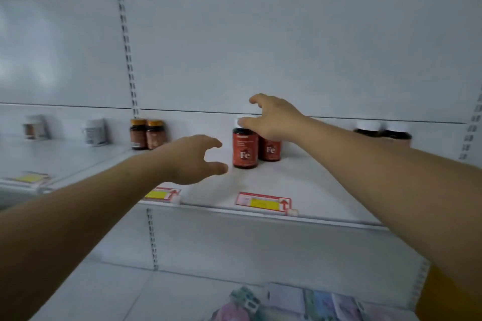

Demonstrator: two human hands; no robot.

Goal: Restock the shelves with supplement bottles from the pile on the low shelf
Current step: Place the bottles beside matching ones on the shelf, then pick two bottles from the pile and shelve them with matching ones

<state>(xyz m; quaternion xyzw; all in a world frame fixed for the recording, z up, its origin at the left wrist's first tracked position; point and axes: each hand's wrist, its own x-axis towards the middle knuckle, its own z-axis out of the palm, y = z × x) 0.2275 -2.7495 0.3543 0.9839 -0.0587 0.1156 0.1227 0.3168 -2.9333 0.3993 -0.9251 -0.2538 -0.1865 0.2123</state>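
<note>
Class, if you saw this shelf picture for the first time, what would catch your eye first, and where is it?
Two red bottles marked Fe stand mid-shelf, one slightly behind the other. The right hand hovers over their caps, fingers spread, while the left hand reaches in open just left of them. Further left stand two amber bottles with orange caps.

Two bare forearms, no sleeves in view, left grip (194,157) and right grip (271,118) — ungloved, no rings

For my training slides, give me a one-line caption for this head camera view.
Both hands, left and right, reach open toward two red Fe bottles on the white shelf.
</note>
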